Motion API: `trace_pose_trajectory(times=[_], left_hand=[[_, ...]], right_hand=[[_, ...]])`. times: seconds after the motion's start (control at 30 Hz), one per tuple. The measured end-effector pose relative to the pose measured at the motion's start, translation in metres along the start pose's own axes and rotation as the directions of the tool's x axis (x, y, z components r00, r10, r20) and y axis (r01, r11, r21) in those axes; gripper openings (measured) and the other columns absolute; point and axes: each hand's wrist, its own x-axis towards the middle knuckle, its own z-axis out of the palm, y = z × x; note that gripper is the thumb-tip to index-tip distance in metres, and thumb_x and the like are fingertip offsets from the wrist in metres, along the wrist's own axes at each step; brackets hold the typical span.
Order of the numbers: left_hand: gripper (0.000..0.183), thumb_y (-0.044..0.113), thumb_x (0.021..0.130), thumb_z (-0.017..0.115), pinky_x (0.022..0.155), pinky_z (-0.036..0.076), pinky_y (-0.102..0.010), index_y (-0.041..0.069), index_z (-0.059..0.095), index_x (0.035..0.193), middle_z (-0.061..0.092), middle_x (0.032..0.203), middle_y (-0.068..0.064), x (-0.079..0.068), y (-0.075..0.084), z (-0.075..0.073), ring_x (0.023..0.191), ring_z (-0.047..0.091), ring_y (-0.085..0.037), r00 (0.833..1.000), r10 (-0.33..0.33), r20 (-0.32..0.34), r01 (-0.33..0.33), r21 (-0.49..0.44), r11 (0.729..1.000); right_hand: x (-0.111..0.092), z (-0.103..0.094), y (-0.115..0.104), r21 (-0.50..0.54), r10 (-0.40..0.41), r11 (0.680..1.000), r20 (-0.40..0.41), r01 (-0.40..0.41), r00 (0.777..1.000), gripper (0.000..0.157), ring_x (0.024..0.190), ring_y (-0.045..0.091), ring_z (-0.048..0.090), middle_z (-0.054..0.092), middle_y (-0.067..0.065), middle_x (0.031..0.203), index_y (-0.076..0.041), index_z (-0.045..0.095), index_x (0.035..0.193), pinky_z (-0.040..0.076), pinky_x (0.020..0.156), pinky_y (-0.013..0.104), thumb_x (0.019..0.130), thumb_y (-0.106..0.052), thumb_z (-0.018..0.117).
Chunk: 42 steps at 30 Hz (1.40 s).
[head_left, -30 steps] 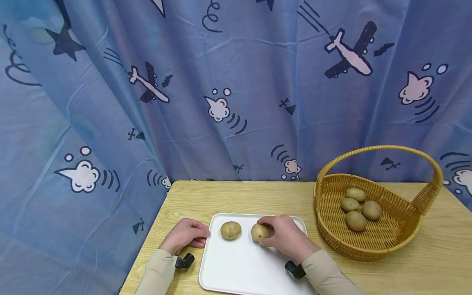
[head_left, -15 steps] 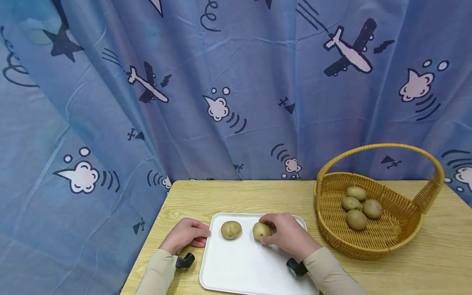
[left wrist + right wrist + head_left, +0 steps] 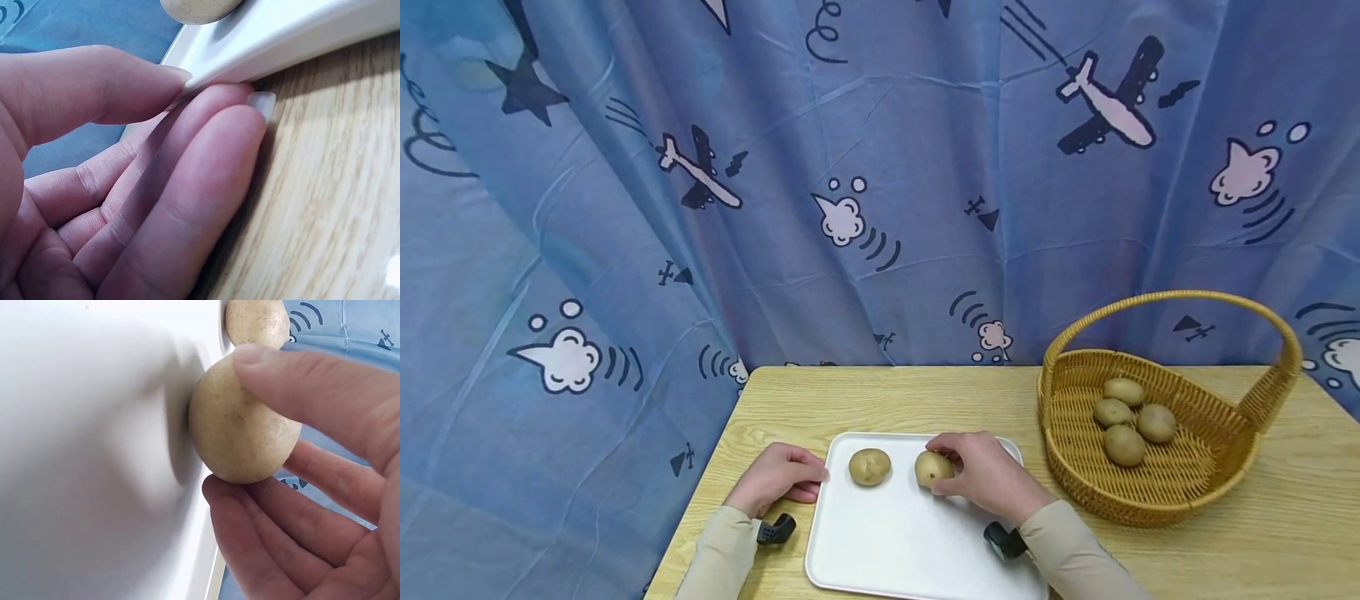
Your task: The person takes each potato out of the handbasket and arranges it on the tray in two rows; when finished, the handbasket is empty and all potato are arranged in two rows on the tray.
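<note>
My right hand [image 3: 981, 475] grips a tan potato [image 3: 933, 468] between thumb and fingertips over the far right part of a white tray [image 3: 887, 542]. In the right wrist view this potato [image 3: 240, 422] is close against the tray's surface, thumb on one side and fingers on the other. A second potato [image 3: 870, 467] lies on the tray to its left. At the tray's left edge my left hand [image 3: 784, 477] pinches the rim. The left wrist view has the thumb [image 3: 150, 87] on top of the rim and the other fingers [image 3: 212, 156] at its underside.
A woven basket [image 3: 1157, 505] with a tall arched handle stands on the wooden table [image 3: 850, 396] to the right of the tray. Several potatoes [image 3: 1124, 446] lie inside it. A blue patterned curtain [image 3: 880, 167] hangs behind the table.
My right hand has shifted very slightly to the right with the potato still in its grip. The left hand stays at the tray's rim, and the other potato keeps its place.
</note>
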Motion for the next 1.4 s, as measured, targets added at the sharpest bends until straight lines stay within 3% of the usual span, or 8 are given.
trace_pose_trajectory(times=[0.4, 0.73, 0.93, 1.1, 1.23, 1.4], left_hand=[[0.027, 0.019, 0.093, 0.083, 0.073, 0.07, -0.032, -0.001, 0.08, 0.111, 0.078, 0.094, -0.01, 0.003, 0.007, 0.008, 0.075, 0.075, -0.014, 1.0, -0.005, 0.0, 0.005, 0.003, 1.0], [0.028, 0.02, 0.092, 0.084, 0.072, 0.07, -0.031, -0.002, 0.08, 0.11, 0.078, 0.093, -0.01, 0.007, 0.01, 0.014, 0.075, 0.075, -0.014, 1.0, 0.001, 0.019, -0.001, -0.004, 1.0], [0.029, 0.019, 0.093, 0.083, 0.074, 0.07, -0.032, -0.003, 0.079, 0.112, 0.078, 0.096, -0.009, 0.002, 0.008, 0.01, 0.076, 0.074, -0.014, 1.0, 0.012, 0.015, -0.012, 0.013, 1.0], [0.03, 0.019, 0.095, 0.081, 0.075, 0.07, -0.032, -0.004, 0.079, 0.114, 0.079, 0.097, -0.009, -0.005, 0.001, 0.002, 0.076, 0.075, -0.014, 1.0, 0.009, 0.011, -0.01, 0.024, 1.0], [0.032, 0.02, 0.096, 0.08, 0.075, 0.07, -0.033, -0.005, 0.078, 0.116, 0.079, 0.098, -0.009, -0.006, 0.0, 0.002, 0.077, 0.076, -0.015, 1.0, 0.004, 0.022, -0.005, 0.026, 1.0], [0.033, 0.02, 0.096, 0.08, 0.075, 0.07, -0.032, -0.005, 0.077, 0.117, 0.079, 0.097, -0.009, -0.007, 0.002, 0.003, 0.077, 0.076, -0.014, 1.0, -0.006, 0.031, 0.005, 0.033, 0.999]], right_hand=[[-0.006, -0.01, 0.004, 0.007, 0.005, 1.0, 0.001, -0.005, 1.0, 0.059, 0.096, 0.011, 0.07, 0.08, 0.0, 0.11, -0.01, 0.077, 0.128, 0.062, 0.086, 0.034, 0.074, -0.018, 0.1], [-0.013, -0.02, 0.004, 0.008, 0.035, 0.999, 0.0, -0.035, 0.999, 0.061, 0.105, 0.02, 0.075, 0.08, 0.004, 0.119, -0.01, 0.077, 0.13, 0.064, 0.094, 0.042, 0.074, -0.02, 0.1], [-0.021, -0.031, 0.0, 0.04, 0.022, 0.999, 0.008, -0.022, 1.0, 0.058, 0.109, 0.025, 0.075, 0.078, 0.007, 0.127, -0.01, 0.076, 0.132, 0.064, 0.097, 0.047, 0.081, -0.025, 0.097], [-0.045, -0.057, 0.002, 0.066, -0.044, 0.997, -0.031, 0.046, 0.999, 0.052, 0.109, 0.026, 0.075, 0.078, 0.007, 0.125, -0.01, 0.076, 0.132, 0.065, 0.096, 0.044, 0.088, -0.032, 0.091], [-0.076, -0.091, 0.018, 0.011, -0.069, 0.997, -0.104, 0.071, 0.992, 0.045, 0.106, 0.02, 0.076, 0.08, 0.002, 0.122, -0.014, 0.078, 0.129, 0.067, 0.092, 0.038, 0.091, -0.035, 0.089], [-0.112, -0.136, 0.056, -0.099, -0.019, 0.995, -0.209, -0.002, 0.978, 0.039, 0.102, 0.017, 0.078, 0.081, -0.002, 0.119, -0.021, 0.08, 0.125, 0.067, 0.086, 0.033, 0.091, -0.039, 0.089]])
